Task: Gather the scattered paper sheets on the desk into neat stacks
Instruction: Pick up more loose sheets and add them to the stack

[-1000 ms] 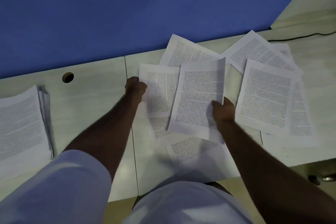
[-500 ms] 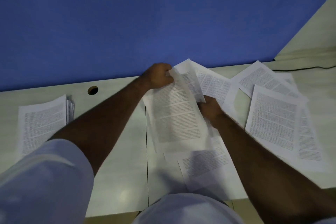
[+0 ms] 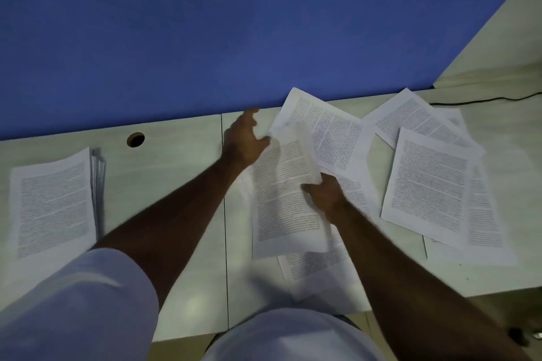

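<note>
The left hand has let go of the white printed paper sheets; its fingers are now spread apart. The right hand pinches them alone, above the pale wooden desk. Next, the left hand can grab another loose sheet.

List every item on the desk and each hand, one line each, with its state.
Left hand: open, fingers spread beside the held sheets.
Right hand: grips the held sheets.
Held sheets: bent, lifted at the far end.
Stack: squared, lying flat at left.
Loose sheets: scattered, overlapping, flat.
Black cable: lying along the far edge.
</note>
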